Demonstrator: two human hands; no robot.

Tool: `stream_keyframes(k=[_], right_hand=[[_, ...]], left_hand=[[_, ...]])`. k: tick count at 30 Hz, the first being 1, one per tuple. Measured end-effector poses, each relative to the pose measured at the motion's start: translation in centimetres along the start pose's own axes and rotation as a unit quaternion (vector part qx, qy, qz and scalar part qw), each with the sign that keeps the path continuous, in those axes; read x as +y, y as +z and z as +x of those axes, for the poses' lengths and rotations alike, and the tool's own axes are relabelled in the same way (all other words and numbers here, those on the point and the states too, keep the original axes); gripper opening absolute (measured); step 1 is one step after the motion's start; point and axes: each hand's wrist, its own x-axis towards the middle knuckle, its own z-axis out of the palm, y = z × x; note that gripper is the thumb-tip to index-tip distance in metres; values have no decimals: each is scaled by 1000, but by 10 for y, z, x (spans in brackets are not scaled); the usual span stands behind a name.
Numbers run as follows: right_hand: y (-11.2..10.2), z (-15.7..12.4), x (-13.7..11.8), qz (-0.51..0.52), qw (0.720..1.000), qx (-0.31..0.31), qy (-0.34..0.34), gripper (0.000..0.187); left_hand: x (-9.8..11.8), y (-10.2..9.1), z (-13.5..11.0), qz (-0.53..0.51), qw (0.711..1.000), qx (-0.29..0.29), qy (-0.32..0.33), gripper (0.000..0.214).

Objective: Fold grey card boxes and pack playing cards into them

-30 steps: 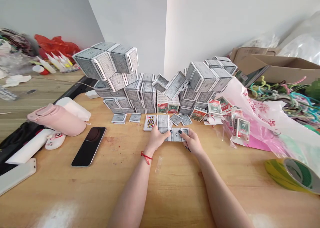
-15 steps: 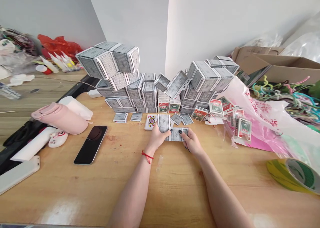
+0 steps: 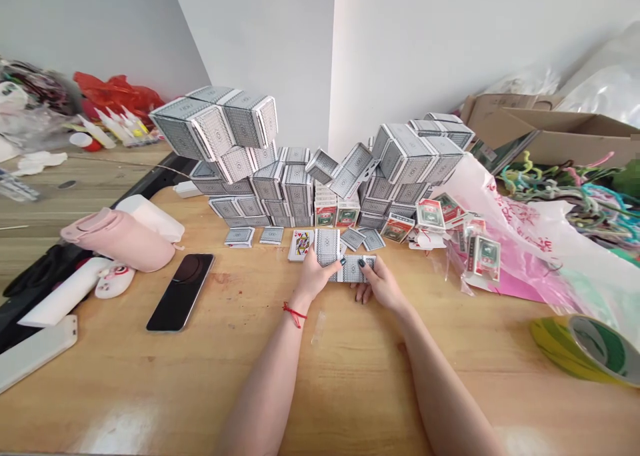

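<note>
Between my two hands are patterned grey-and-white playing cards [image 3: 327,246], one part standing upright and another lying crosswise to the right. My left hand [image 3: 315,274] grips the left side, its thumb pressed on the face. My right hand [image 3: 383,283] pinches the right end, thumb on top and some fingers showing below the lower edge. Just behind my left hand lies a face-up stack with a queen card [image 3: 303,243] on top. Folded cards [image 3: 363,238] rest behind the right end. A clear plastic scrap [image 3: 319,327] lies on the table near my left wrist.
Block structures built from cards stand behind, on the left [image 3: 240,123] and right [image 3: 410,156]. Boxed decks [image 3: 336,216] sit between them, more at right near a pink plastic bag [image 3: 520,243]. A phone [image 3: 181,293], pink bottle [image 3: 120,238] and tape roll [image 3: 585,347] lie around.
My right hand's lower fingers have spread out and show beneath the cards' edge. The cards stay almost in place, and the camera view has shifted slightly.
</note>
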Motion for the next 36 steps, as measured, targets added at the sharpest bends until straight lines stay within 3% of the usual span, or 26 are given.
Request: stream_keyframes(k=[36], right_hand=[[0, -4, -5, -26, 999, -30, -9, 34]], left_hand=[[6, 5, -2, 14, 1000, 9, -7, 61]])
